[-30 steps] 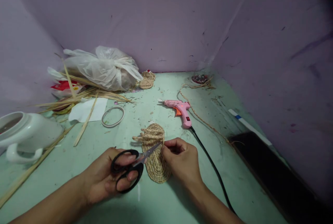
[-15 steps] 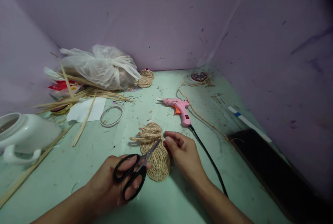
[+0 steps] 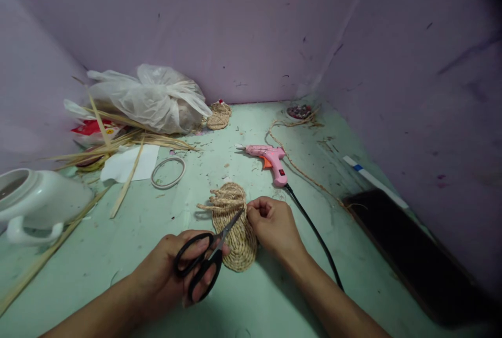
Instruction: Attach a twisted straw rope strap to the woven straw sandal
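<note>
From the head view: holds scissors [image 3: 202, 259] in the left hand [image 3: 164, 275], fingers shut through the black loops, blades nearly closed and laid tip-first across the sole [image 3: 235, 236]. Pinches the sole's right rim with the right hand [image 3: 274, 225], grip narrow and curled (too small to tell any strand between the fingertips). Finds the sole lying flat on the desk [image 3: 117, 233], just ahead of both hands, with loose braid ends sticking out at its far left. Looks like trimming stray fibre off the weave, so open the blades only a little, slide the tips along the surface rather than into it, and snip close without nicking the coiled braid. Press the rim down firmly to stop any lifting or turning under the cut. Mind the right fingertips, just beside the blade tips. Steer clear of the black cord [image 3: 314, 233] running past the right wrist to the glue gun [image 3: 270, 160] beyond the sole. Leave alone the ring [image 3: 168, 172], straw [image 3: 125, 142], bag [image 3: 152, 97] and white pot [image 3: 39, 202], all well apart on the left.
</note>
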A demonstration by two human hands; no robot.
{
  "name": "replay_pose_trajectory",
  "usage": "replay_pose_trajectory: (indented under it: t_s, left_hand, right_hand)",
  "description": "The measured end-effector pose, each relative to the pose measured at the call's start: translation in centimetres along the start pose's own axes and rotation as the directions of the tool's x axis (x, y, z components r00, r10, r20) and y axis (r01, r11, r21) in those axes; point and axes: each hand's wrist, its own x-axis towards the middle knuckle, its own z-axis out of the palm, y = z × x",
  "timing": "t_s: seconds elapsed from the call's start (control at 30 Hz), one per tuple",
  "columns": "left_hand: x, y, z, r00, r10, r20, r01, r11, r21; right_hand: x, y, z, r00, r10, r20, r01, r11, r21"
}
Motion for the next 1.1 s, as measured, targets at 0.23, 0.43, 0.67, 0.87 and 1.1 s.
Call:
replay_pose_trajectory:
  t_s: [0.23, 0.43, 0.67, 0.87, 1.1]
  left_hand:
    - [-0.9, 0.5, -0.5, 0.992, -0.037, -0.119, 0.05, 0.993, 0.106]
    - [-1.6, 0.3, -0.1, 0.984, -0.068, -0.166, 0.064, 0.998, -0.028]
    - [-2.0, 0.5, -0.7, 0.987, 0.054, -0.149, -0.038, 0.993, 0.11]
    - [-0.9, 0.8, -0.3, 0.97, 0.09, -0.226, 0.06, 0.812, 0.581]
    - [-0.7, 0.8, 0.3, 0.992, -0.084, -0.098, 0.126, 0.789, 0.602]
  right_hand:
    - [-0.4, -0.3, 0.1, 0.995, -0.085, -0.053, 0.075, 0.982, -0.173]
    - [-0.6, -0.4, 0.2, 0.992, -0.121, -0.044, 0.107, 0.966, -0.234]
    - [-1.0, -0.6, 0.2, 0.988, -0.153, -0.037, 0.136, 0.946, -0.294]
    - [-1.1, -0.5, 0.1, 0.979, -0.204, -0.021, 0.187, 0.927, -0.325]
    - [-1.3, -0.6, 0.0, 0.976, -0.217, 0.002, 0.206, 0.926, -0.318]
